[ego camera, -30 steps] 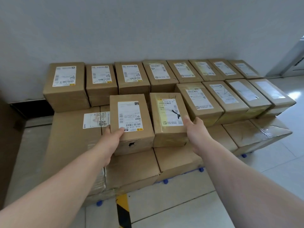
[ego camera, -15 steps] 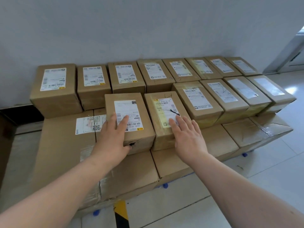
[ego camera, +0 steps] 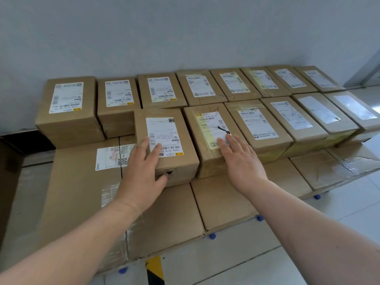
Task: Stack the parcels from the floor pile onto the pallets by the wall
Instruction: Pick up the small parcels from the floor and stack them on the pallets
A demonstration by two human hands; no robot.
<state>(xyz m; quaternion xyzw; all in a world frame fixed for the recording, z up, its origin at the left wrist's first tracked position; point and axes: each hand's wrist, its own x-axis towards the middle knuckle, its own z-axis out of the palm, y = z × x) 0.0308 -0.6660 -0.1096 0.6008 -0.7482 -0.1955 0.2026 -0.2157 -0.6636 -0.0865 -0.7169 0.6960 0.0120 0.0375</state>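
Two rows of brown cardboard parcels with white labels stand on a layer of flat cartons by the wall. My left hand (ego camera: 144, 171) lies flat on the front left parcel (ego camera: 174, 159), fingers straight over its label, thumb at a torn hole on its front face. My right hand (ego camera: 240, 159) rests flat on the neighbouring parcel with a yellowish label (ego camera: 205, 140). Neither hand grips anything. Blue pallet feet (ego camera: 212, 236) show under the cartons.
A large flat carton (ego camera: 82, 192) with a label lies to the left of my hands. A yellow and black floor stripe (ego camera: 155, 270) runs below. White tiled floor opens to the right. A grey wall (ego camera: 185, 33) backs the stack.
Both hands have left the parcels' outer sides and come to lie flat on their tops. My view has moved closer to the stack.
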